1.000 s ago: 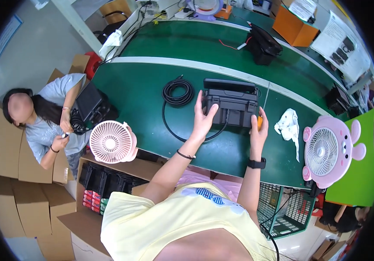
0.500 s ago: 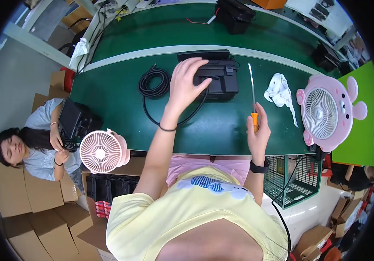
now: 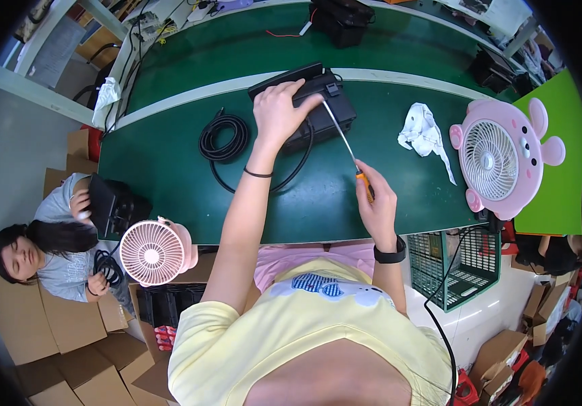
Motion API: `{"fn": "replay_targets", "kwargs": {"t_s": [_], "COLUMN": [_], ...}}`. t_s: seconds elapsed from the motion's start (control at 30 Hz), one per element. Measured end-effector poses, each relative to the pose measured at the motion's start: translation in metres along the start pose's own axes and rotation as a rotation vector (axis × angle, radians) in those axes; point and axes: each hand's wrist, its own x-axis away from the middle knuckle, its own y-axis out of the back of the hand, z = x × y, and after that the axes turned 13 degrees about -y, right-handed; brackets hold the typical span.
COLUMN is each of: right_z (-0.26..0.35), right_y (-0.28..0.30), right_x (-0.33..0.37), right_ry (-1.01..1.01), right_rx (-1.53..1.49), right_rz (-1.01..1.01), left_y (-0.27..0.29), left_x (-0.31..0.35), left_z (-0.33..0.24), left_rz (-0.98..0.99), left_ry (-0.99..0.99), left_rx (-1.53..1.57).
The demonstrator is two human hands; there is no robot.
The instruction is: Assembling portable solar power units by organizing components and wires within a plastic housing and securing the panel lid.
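Note:
In front of me on the green workbench lies a black plastic box (image 3: 339, 103) with a latch, turned at an angle. My left hand (image 3: 281, 114) grips it from above, fingers over its far-left part and thumb stretched toward the latch side. My right hand (image 3: 377, 206) is closed round the orange-and-black handle of a screwdriver (image 3: 343, 137). The long metal shaft slants up to the left, and its tip meets the box's top close to my left thumb. A coiled black cable (image 3: 225, 157) sits left of the box and loops under my left forearm toward it.
Right of the box are a crumpled white cloth (image 3: 423, 132) and a pink animal-shaped fan (image 3: 507, 159). A smaller pink fan (image 3: 152, 252) stands at the bench's left edge. Beyond it a co-worker (image 3: 60, 237) handles another black box (image 3: 111, 206). A green crate (image 3: 457, 271) stands below right.
The box has turned anticlockwise under my left hand. My right hand has swung the screwdriver left, bringing its tip from above the bare bench to the box. The co-worker's hands have moved apart.

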Motion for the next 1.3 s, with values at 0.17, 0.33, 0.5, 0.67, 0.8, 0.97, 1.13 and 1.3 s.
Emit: {"fn": "replay_targets", "kwargs": {"t_s": [0.17, 0.33, 0.5, 0.67, 0.8, 0.97, 1.13, 1.3], "right_z": [0.01, 0.014, 0.011, 0.009, 0.006, 0.021, 0.037, 0.039], "right_y": [0.002, -0.007, -0.011, -0.01, -0.003, 0.004, 0.006, -0.006], "right_x": [-0.001, -0.003, -0.002, -0.003, -0.01, -0.006, 0.002, 0.003], "right_ry": [0.095, 0.141, 0.179, 0.062, -0.093, 0.022, 0.116, 0.175], "right_rx": [0.156, 0.212, 0.234, 0.069, -0.042, -0.002, 0.104, 0.248], "right_rz": [0.033, -0.011, -0.056, 0.054, 0.22, 0.158, 0.181, 0.083], "left_y": [-0.002, -0.004, -0.004, -0.003, -0.001, 0.004, 0.004, 0.004], "left_x": [0.003, 0.004, 0.005, 0.005, 0.005, 0.006, 0.007, 0.006], "left_z": [-0.003, 0.0, 0.001, 0.001, 0.001, -0.002, -0.004, -0.005], "left_rz": [-0.074, -0.096, -0.072, -0.067, -0.069, -0.07, -0.084, -0.091], "left_ry": [0.062, 0.053, 0.066, 0.064, 0.106, 0.176, 0.202, 0.198], "left_rx": [0.004, -0.03, -0.026, -0.004, 0.029, 0.076, 0.063, 0.057]}}
